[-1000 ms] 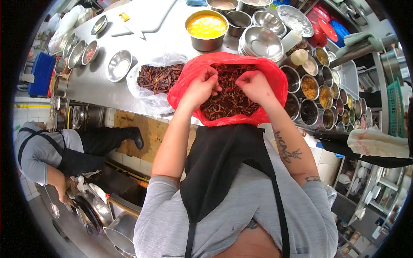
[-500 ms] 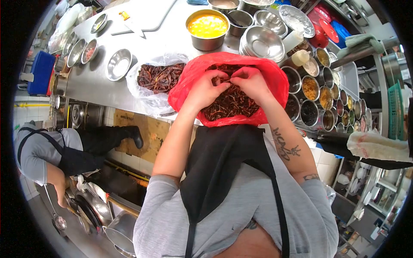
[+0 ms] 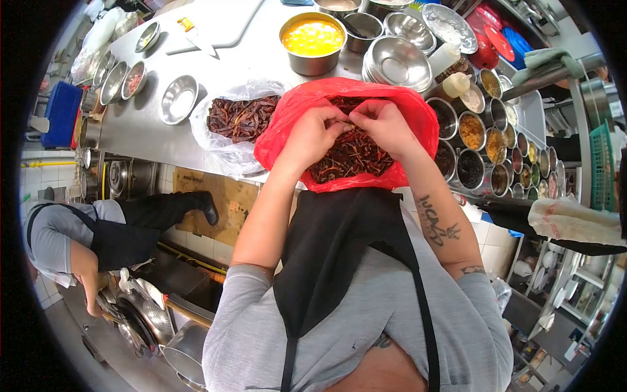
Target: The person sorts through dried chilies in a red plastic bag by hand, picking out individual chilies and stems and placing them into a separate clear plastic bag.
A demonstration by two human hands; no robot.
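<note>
A red plastic bag [image 3: 277, 134] stands open at the counter's front edge, filled with dark red dried chilies [image 3: 353, 159]. Over its mouth, my left hand [image 3: 317, 134] and my right hand [image 3: 384, 127] meet with fingertips pinched together. Between them is a small dried chili [image 3: 350, 124], mostly covered by the fingers. To the left, a clear plastic bag [image 3: 202, 134] lies open, holding larger whole dried chilies [image 3: 240, 117].
Behind the red bag stand a pot of yellow liquid [image 3: 313, 39] and stacked steel bowls [image 3: 400, 62]. Several ingredient tins [image 3: 471, 130] line the right. An empty steel bowl [image 3: 179, 99] and a knife [image 3: 198, 38] lie left. A co-worker [image 3: 85, 232] bends over pans at lower left.
Both hands stay over the red bag, their fingertips drawn slightly closer together on the chili. The co-worker's arm has shifted, and the ladle seen earlier no longer shows.
</note>
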